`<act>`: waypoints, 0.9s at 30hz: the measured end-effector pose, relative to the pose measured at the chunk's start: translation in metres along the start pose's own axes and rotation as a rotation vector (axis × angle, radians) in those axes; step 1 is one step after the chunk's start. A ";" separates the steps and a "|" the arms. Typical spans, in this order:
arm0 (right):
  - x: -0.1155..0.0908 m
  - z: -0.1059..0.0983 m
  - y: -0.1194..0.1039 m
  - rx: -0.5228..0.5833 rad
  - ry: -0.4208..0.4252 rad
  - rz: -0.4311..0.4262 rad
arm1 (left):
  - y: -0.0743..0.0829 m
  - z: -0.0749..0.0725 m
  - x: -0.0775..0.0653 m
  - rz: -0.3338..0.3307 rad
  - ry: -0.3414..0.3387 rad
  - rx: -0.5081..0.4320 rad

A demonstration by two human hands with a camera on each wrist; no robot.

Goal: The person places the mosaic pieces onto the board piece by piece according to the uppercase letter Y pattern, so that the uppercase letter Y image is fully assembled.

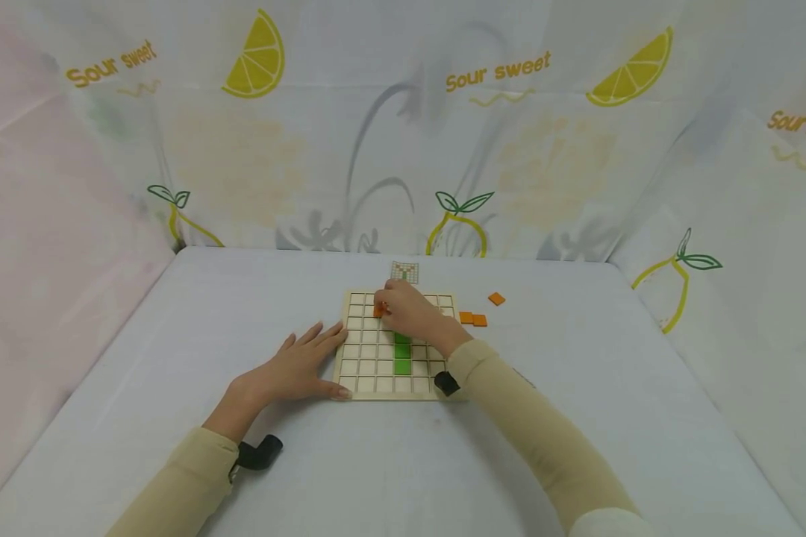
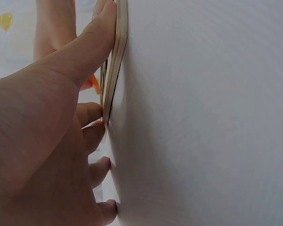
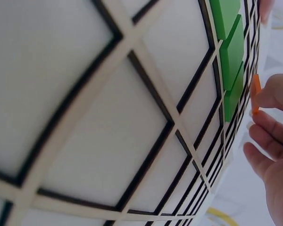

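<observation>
A wooden grid board with square cells lies on the white table. My right hand is over its far part and pinches an orange square tile between thumb and fingers. The tile is at a cell left of the middle; whether it touches the board I cannot tell. Green square tiles sit in a column of cells nearer me, partly covered by the right hand. My left hand has its fingers spread, with the thumb and some fingertips touching the board's left edge.
Two orange tiles lie side by side at the board's right edge, and another orange tile lies farther back. A small card with a gridded picture lies behind the board. A lemon-patterned cloth hangs at the back.
</observation>
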State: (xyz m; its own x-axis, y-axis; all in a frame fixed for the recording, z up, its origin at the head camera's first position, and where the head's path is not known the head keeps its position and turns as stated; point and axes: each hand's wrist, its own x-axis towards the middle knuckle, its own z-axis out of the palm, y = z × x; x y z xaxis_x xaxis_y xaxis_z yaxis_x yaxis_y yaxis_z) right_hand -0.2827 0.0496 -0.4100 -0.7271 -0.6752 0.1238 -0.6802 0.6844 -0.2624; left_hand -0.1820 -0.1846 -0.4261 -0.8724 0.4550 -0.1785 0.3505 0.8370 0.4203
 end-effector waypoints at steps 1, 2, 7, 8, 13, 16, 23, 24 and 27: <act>0.000 0.001 0.000 -0.006 -0.001 0.004 | 0.000 0.000 0.000 0.001 0.000 -0.001; 0.001 0.001 0.001 -0.009 -0.002 0.008 | 0.000 0.000 0.000 0.003 0.000 -0.002; 0.002 0.005 0.003 -0.021 -0.003 0.013 | 0.001 -0.001 -0.001 0.004 0.001 0.005; 0.003 0.005 0.002 -0.019 -0.002 0.013 | 0.002 -0.001 -0.002 0.006 0.002 0.007; 0.004 0.006 0.002 -0.013 -0.007 0.024 | 0.002 -0.002 -0.002 0.004 0.004 0.008; 0.006 0.008 0.003 -0.013 -0.016 0.036 | 0.002 -0.001 -0.002 0.003 0.004 0.006; 0.008 0.008 0.002 -0.041 -0.028 0.003 | 0.001 -0.001 -0.001 -0.001 -0.001 0.006; 0.008 0.008 0.001 -0.050 -0.030 -0.006 | 0.001 -0.001 -0.001 -0.005 -0.003 0.004; 0.008 0.006 -0.001 -0.071 -0.027 -0.036 | 0.002 -0.002 -0.002 0.000 -0.001 0.002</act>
State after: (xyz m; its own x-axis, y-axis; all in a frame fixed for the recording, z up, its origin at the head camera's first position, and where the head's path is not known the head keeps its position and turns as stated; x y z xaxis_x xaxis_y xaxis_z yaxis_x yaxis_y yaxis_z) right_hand -0.2874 0.0415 -0.4148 -0.6998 -0.7065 0.1056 -0.7116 0.6765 -0.1898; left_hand -0.1804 -0.1842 -0.4233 -0.8722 0.4549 -0.1795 0.3508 0.8377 0.4185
